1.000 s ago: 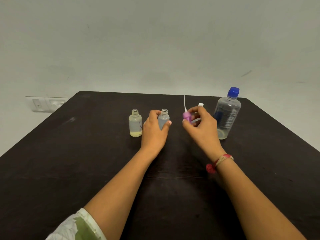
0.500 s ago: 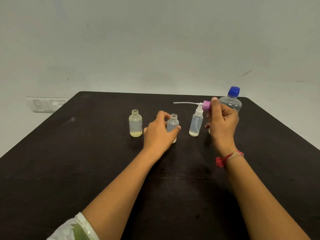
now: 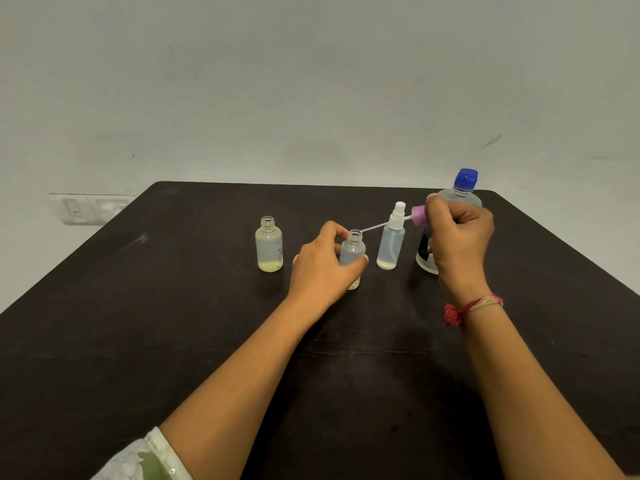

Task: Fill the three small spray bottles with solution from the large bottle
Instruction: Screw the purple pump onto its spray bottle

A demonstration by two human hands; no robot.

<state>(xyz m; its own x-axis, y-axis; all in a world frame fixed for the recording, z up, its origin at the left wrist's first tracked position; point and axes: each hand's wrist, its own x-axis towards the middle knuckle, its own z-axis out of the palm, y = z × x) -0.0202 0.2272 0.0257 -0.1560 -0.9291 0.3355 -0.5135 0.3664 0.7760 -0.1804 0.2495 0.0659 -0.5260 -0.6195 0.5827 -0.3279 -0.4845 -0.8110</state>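
Observation:
Three small clear bottles stand on the black table (image 3: 138, 341). The left bottle (image 3: 269, 244) is uncapped with a little yellowish liquid at its bottom. My left hand (image 3: 322, 268) grips the uncapped middle bottle (image 3: 352, 251). The right small bottle (image 3: 391, 242) carries a white spray top. My right hand (image 3: 460, 237) pinches a pink spray cap (image 3: 419, 215) whose thin white dip tube points left, its tip near the middle bottle's mouth. The large clear bottle (image 3: 462, 195) with a blue cap stands behind my right hand, partly hidden.
A white wall switch plate (image 3: 88, 208) sits beyond the table's far left corner. The table's far edge meets a plain pale wall.
My left hand has drawn the middle bottle slightly nearer. The pink cap's tube has tilted down, and its tip now reaches the bottle's mouth.

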